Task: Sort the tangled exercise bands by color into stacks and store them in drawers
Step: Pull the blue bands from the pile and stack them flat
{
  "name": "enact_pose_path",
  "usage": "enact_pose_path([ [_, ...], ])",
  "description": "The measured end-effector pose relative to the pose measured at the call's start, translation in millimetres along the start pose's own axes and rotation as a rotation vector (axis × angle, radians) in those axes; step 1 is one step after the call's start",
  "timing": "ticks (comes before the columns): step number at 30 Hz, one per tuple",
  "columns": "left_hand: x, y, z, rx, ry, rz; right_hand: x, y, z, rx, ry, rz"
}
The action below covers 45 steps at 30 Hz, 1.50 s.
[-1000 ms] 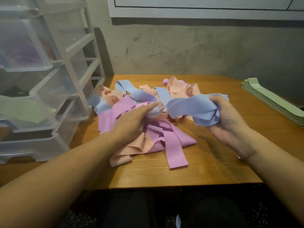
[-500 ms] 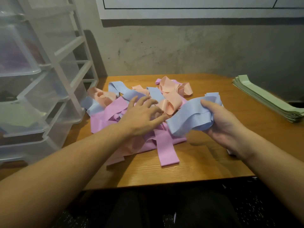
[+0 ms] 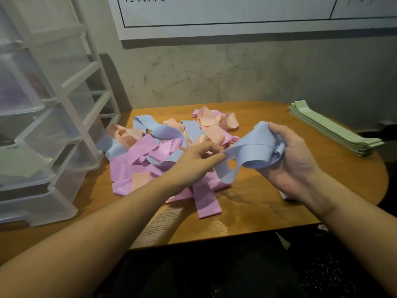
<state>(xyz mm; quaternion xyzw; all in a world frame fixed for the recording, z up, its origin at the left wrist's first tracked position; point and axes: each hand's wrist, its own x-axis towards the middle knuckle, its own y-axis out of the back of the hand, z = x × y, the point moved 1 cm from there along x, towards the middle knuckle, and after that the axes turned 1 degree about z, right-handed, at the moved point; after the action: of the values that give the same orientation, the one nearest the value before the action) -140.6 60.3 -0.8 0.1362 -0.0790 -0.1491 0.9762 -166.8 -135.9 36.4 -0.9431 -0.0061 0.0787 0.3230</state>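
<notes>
The left hand [image 3: 196,160], flat on the pile before, now pinches the light blue elastic band [image 3: 251,150]; right hand [image 3: 294,160] fingers still curl round it. Poster writing is unreadable.

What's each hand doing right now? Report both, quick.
Left hand: closed, pinching the blue exercise band at its near end.
Right hand: closed, gripping the same blue exercise band, bunched in its palm.

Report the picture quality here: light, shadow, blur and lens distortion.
Head view: dim, soft light; the hands cast faint shadows on the wooden table. Wide-angle bending bows the drawer unit at left, which looks hazy. The blue band, left hand and right hand are fairly sharp; the wall sign's writing is cut off and blurred.
</notes>
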Motion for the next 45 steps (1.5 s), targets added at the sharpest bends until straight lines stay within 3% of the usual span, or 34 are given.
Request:
enact_pose_path([
  [7, -12, 3, 10, -0.358, 0.169, 0.05, -10, 8, -6, -0.111, 0.006, -0.058],
  [12, -18, 2, 21, -0.482, 0.146, 0.188, -11, 24, -1, -0.437, 0.079, 0.006],
  [19, -25, 3, 49, -0.445, 0.107, 0.294, -18, 31, 0, -0.678, 0.097, 0.1],
  [22, -30, 6, 59, -0.407, 0.084, 0.317, -22, 26, -2, -0.683, 0.124, 0.078],
  [26, -35, 13, 75, -0.554, 0.0, 0.35, -28, 20, -4, -0.658, 0.121, 0.032],
  [35, -30, 18, 104, -0.61, -0.118, 0.282, -40, -4, 0, -0.808, 0.046, -0.233],
  [45, -28, 9, 118, -0.423, -0.132, 0.182, -35, -46, 0, -0.651, 0.038, -0.371],
])
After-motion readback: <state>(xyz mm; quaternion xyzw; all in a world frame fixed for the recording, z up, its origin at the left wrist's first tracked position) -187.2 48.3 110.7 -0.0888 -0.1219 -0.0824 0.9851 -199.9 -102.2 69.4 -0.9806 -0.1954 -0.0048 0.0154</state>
